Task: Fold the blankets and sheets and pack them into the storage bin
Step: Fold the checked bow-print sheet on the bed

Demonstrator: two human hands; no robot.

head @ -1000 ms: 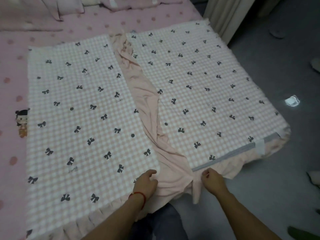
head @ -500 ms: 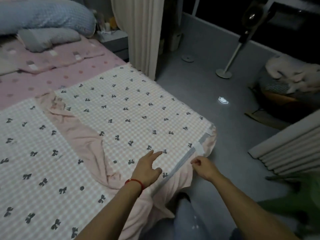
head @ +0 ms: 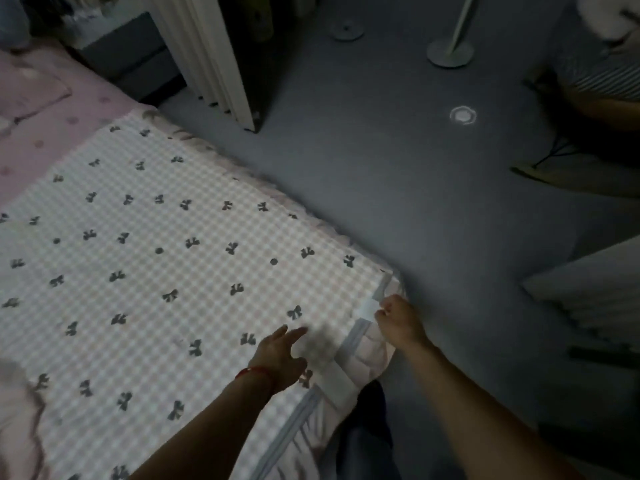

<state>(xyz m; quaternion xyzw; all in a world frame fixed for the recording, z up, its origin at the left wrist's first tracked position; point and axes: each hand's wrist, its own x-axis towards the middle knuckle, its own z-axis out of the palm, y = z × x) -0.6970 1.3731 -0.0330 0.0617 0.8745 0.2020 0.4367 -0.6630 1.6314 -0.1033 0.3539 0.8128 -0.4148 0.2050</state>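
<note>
A pink-and-white checked blanket (head: 145, 271) with dark bow prints lies spread flat on the bed, its near right corner reaching the bed's edge. A grey zipper strip (head: 301, 410) and a white label run along its near hem. My left hand (head: 280, 355), with a red string at the wrist, hovers over the blanket near that hem with fingers stretched out. My right hand (head: 398, 317) pinches the blanket's edge by the white label at the right corner. No storage bin is in view.
A pink dotted bedsheet (head: 45, 140) shows beyond the blanket. Grey floor (head: 398, 188) lies to the right, with a white curtain (head: 214, 53), a stand's round base (head: 450, 53), a small bright object (head: 462, 115) and piled furniture and cloth at the far right.
Both hands have moved right along the near hem toward the blanket's right corner, and the view has swung right with them. My right hand now pinches the edge at the label.
</note>
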